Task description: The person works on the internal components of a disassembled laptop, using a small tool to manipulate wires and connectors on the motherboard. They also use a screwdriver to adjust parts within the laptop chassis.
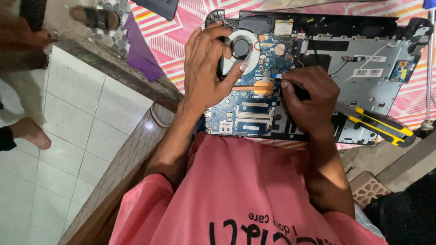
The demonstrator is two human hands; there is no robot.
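My shirt (254, 190) is salmon pink with black lettering. The motherboard (254, 106) under my fingers (240, 68) is blue, its heat pipe (256, 87) copper-orange. The utility knife (379, 126) is yellow and black. The cloth (181, 41) shows pink, white and yellow stripes; the floor tiles (72, 104) are white.

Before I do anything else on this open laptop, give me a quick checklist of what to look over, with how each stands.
1. Left hand steadies the fan: ok, it rests over it.
2. Right hand grip at the board: cannot tell what the fingertips pinch.
3. Copper pipe unobstructed: ok, visible between both hands.
4. Utility knife blade retracted: cannot tell.
5. Laptop lying flat on the striped cloth: ok.
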